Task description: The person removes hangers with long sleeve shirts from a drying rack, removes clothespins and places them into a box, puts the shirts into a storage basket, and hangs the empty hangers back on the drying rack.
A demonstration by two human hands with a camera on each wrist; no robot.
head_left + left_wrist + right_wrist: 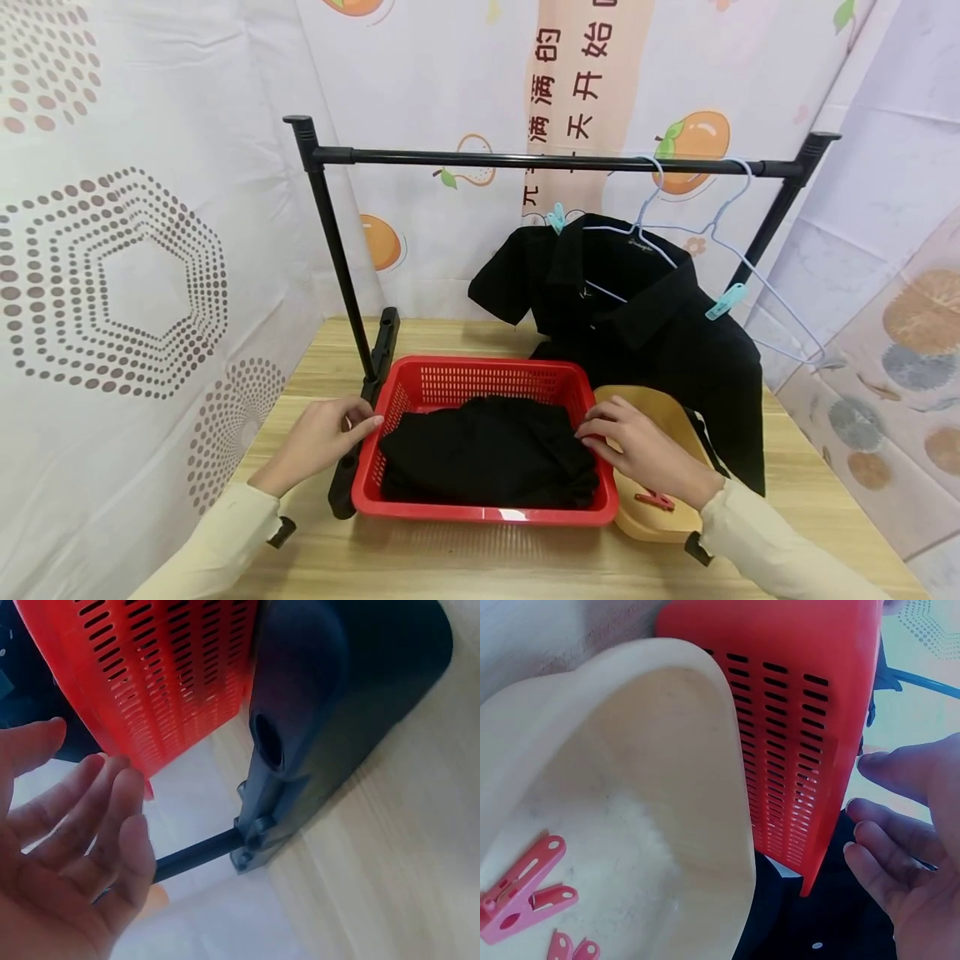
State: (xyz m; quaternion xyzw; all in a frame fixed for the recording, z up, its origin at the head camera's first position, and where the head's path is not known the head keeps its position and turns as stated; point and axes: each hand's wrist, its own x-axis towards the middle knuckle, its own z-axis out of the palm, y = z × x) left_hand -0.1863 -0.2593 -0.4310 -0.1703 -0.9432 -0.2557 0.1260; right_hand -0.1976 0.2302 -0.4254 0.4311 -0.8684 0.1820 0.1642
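Observation:
A red plastic basket (480, 515) with slotted walls stands on the table, holding folded black cloth (487, 450). At its left rim is my left hand (326, 437), fingers loosely bent and nothing between them; in the left wrist view its fingertips (124, 787) come right up to the basket edge. My right hand (637, 442) hovers at the opposite rim, above a yellow basin (652, 533). Thumb and fingers of that hand are spread apart beside the red wall in the right wrist view. Red clothespins (525, 889) lie in the basin.
A black clothes rack (525, 160) spans the back, its foot (345, 483) beside the basket's left side. Two blue hangers (720, 221) hang at its right end, with a black collared shirt (675, 333) and light-blue clothespins (726, 302). Printed curtains surround the wooden table (802, 467).

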